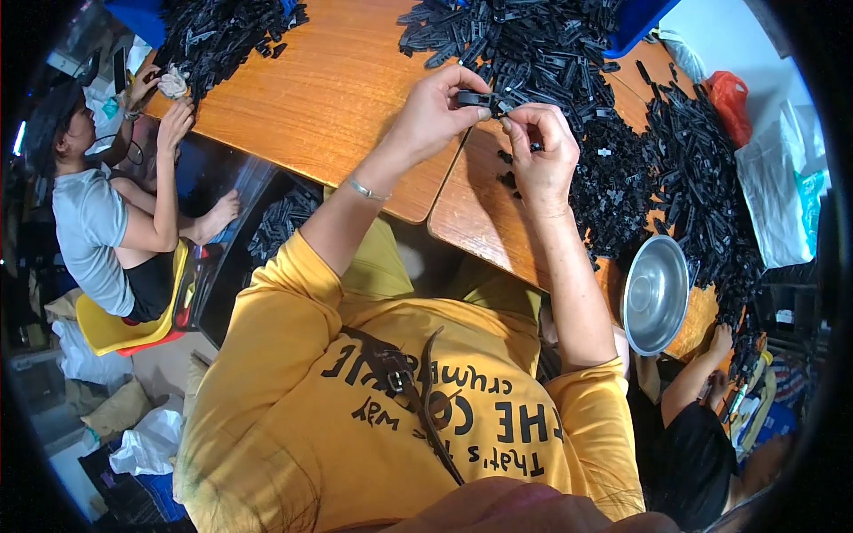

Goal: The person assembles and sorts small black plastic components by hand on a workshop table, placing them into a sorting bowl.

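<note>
Above the table edge, my left hand (pixel 435 114) pinches a long black plastic part (pixel 474 99) between thumb and fingers. My right hand (pixel 544 160) is closed close beside it, thumb and forefinger meeting on a small black plastic piece (pixel 500 108) at the part's right end. Whether the two pieces are joined cannot be made out. Something dark also shows under the curled fingers of my right hand. Just beyond both hands lies a big heap of similar black plastic parts (pixel 542 53).
Smaller black pieces (pixel 613 169) and more long parts (pixel 702 186) cover the right side of the wooden table (pixel 346 98). A metal bowl (pixel 656 295) stands near my right forearm. One person (pixel 115 213) works at the left, another (pixel 697 435) at the lower right.
</note>
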### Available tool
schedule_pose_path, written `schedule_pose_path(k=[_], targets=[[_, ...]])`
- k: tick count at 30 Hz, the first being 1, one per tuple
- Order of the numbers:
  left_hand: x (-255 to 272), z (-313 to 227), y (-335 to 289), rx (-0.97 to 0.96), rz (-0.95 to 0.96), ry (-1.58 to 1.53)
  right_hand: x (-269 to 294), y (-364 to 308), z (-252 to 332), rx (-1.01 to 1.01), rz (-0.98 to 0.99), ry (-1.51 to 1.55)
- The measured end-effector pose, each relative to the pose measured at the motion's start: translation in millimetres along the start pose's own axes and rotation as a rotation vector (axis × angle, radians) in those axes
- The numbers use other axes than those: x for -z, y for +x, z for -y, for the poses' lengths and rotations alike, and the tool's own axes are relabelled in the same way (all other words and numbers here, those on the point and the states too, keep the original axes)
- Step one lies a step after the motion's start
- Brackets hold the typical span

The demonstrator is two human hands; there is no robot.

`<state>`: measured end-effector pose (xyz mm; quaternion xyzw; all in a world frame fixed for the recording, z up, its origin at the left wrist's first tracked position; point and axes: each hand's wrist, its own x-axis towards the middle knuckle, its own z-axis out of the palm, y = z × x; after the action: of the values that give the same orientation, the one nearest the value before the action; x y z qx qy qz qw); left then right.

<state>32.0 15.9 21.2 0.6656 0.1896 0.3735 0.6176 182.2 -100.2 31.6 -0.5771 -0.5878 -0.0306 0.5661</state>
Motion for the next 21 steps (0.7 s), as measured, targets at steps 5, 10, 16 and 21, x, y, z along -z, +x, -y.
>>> schedule_pose_path(k=[5,10,16,21], targets=[[-2,-7,-4,0.046,0.035,-0.08,4,-2,0,0.06,-0.004,-0.004],[-2,-6,-7,0.021,0.056,-0.051,6,0,10,0.062,0.042,0.0],[0,-6,-12,0.024,0.075,-0.083,10,17,17,0.247,0.221,-0.048],[10,-8,-22,0.111,0.156,-0.049,18,15,17,0.229,0.337,-0.091]])
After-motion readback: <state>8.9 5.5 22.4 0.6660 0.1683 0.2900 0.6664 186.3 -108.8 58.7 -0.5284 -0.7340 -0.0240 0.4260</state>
